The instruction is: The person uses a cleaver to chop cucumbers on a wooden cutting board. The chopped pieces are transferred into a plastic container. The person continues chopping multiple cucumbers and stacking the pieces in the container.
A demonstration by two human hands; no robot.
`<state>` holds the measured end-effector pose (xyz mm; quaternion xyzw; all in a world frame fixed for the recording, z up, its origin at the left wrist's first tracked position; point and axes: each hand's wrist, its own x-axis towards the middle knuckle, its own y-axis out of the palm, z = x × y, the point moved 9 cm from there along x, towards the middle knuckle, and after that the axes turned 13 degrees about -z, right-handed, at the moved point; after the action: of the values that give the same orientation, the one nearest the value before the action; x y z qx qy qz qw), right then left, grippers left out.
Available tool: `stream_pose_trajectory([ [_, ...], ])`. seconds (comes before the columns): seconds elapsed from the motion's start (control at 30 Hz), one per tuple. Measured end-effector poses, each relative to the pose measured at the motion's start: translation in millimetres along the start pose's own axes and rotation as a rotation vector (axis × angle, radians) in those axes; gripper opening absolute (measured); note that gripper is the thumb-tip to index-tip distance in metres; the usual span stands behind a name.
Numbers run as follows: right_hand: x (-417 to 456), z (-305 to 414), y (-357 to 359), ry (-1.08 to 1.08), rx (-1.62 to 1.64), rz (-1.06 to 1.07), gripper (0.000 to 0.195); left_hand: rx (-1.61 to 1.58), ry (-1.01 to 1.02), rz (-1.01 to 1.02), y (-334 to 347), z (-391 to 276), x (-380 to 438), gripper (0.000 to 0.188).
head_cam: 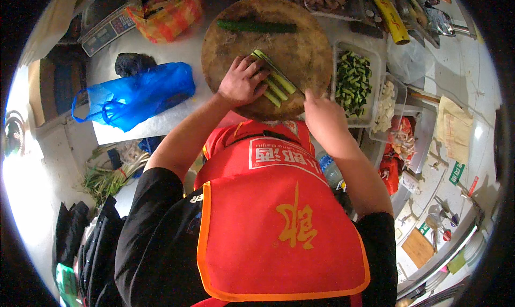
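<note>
On a round wooden chopping board [225, 81] lie long cucumber strips [277, 90], side by side at a slant. My left hand [244, 81] rests over their upper left part, fingers bent and pressing on them. My right hand [324, 112] is closed around the handle of a knife [295, 86], whose blade, seen nearly edge-on, runs along the strips. Most of the handle is hidden in the fist. A whole dark green cucumber [257, 26] lies across the far part of the board.
Right of the board stands a clear plastic container [337, 65] of cut cucumber pieces, beside a smaller container [376, 135] of pale pieces. A tray [314, 11] of meat stands behind. At left are a blue plastic bag [141, 94], a checked bag [173, 17] and a scale [106, 33].
</note>
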<state>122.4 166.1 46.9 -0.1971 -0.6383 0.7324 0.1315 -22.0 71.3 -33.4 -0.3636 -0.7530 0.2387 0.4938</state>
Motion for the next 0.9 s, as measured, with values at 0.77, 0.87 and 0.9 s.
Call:
stream_pose_trajectory([
  [0.77, -117.6, -22.9, 73.1, 0.248, 0.198, 0.142, 0.027, 0.0, 0.293, 0.564, 25.7, 19.2, 10.7, 0.073],
  [0.87, -128.5, -40.1, 76.6, 0.358, 0.198, 0.156, 0.032, -0.05, 0.158, 0.534, 23.7, 27.0, -3.6, 0.079],
  [0.9, -135.1, -46.0, 70.1, 0.37, 0.199, 0.116, 0.033, -0.081, 0.106, 0.457, 21.0, 25.6, -7.8, 0.077],
])
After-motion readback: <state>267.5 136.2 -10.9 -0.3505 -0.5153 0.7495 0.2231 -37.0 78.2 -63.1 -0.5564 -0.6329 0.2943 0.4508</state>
